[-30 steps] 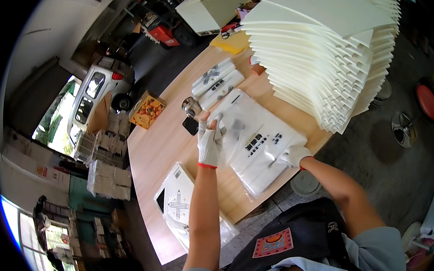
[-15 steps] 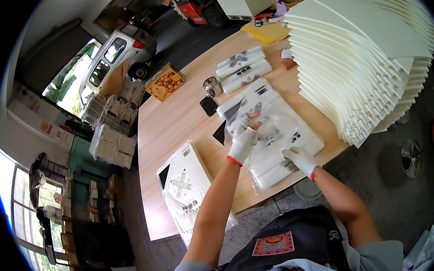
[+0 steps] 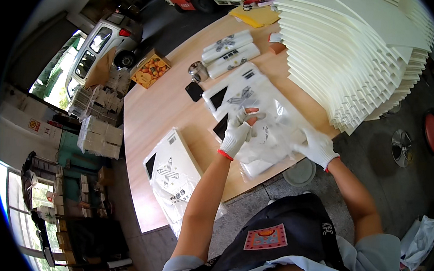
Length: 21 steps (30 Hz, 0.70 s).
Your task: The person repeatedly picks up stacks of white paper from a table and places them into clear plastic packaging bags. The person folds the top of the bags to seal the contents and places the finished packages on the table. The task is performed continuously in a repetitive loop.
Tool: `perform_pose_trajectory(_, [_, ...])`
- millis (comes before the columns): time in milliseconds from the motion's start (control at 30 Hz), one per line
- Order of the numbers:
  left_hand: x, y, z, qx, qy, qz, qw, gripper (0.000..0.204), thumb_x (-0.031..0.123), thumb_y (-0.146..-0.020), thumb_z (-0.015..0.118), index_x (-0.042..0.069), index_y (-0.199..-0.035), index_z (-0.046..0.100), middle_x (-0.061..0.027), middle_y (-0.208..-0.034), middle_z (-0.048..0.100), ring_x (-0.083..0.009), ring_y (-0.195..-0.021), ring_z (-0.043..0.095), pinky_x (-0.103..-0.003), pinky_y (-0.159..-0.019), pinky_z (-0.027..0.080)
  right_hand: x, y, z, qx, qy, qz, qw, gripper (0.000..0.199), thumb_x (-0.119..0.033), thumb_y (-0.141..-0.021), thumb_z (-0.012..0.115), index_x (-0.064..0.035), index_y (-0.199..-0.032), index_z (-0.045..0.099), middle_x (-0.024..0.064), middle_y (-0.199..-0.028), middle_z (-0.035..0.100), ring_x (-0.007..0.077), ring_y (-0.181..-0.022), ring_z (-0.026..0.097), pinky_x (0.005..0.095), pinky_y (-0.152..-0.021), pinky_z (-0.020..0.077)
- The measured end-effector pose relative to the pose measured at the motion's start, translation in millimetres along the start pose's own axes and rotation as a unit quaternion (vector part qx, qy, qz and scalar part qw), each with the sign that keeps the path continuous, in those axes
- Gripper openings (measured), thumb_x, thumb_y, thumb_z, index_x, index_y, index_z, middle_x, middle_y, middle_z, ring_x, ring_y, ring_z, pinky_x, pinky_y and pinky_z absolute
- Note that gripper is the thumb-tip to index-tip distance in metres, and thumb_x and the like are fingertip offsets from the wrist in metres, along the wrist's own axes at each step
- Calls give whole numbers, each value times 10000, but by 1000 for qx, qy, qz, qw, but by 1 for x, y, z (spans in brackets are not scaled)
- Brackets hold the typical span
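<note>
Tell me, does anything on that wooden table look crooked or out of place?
Mostly the tall stack of cream sheets: it fans out sideways and overhangs the table edge. The clear bag under the left hand and right hand lies crumpled. Nothing looks spilled.

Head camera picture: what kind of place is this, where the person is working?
Probably a packing workshop. A tall stack of white sheets stands on the wooden table, gloved hands handle a clear plastic bag, and cartons are piled nearby.

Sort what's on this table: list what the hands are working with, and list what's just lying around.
In hand:
left hand
right hand
clear plastic bag
white printed packet

Lying about:
stack of cream boards
two rolled packets
black phone
metal cup
bagged packet
</note>
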State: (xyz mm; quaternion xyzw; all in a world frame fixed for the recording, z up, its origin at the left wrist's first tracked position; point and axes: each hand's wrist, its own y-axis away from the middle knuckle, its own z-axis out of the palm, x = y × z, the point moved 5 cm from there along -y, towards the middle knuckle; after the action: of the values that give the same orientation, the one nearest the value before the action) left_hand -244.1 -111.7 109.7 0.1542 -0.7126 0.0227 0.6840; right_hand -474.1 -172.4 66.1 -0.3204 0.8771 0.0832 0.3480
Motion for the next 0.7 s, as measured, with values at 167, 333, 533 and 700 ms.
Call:
perform_pose_trajectory(167, [27,9,18,-2,-76,45,996,230,52,-931,469,63,-1156,514,-29,-1037,666,-29,-513,423,-182,-521,401,-91,-45,27,-57,2,-92,994,234,-245,-811,589,-90,-986,597,125,-969,632,308,-888,597,390,-787,466])
perform_pose_trajectory(333, [73,24,24,14,-109,100,989,251,41,-912,500,85,-1157,531,-6,-943,682,-64,-572,483,-200,-521,406,-118,-77,43,-84,49,-142,985,262,-244,-813,581,-95,-1025,617,141,-1049,620,282,-1026,562,373,-863,438])
perform_pose_trajectory(533, [84,38,8,60,-500,228,833,445,245,-758,710,102,-1150,557,-70,-877,638,-233,-706,590,-343,-626,470,-99,-30,-18,-147,22,-274,950,282,-246,-839,563,-71,-1051,624,120,-1002,643,273,-931,609,363,-821,469])
perform_pose_trajectory(700, [161,60,21,203,-586,397,677,497,248,-674,759,111,-1117,580,-91,-962,564,-292,-902,531,-384,-782,441,-112,30,-231,288,177,-351,873,174,-248,-863,575,-103,-920,651,72,-944,651,227,-876,630,348,-745,503])
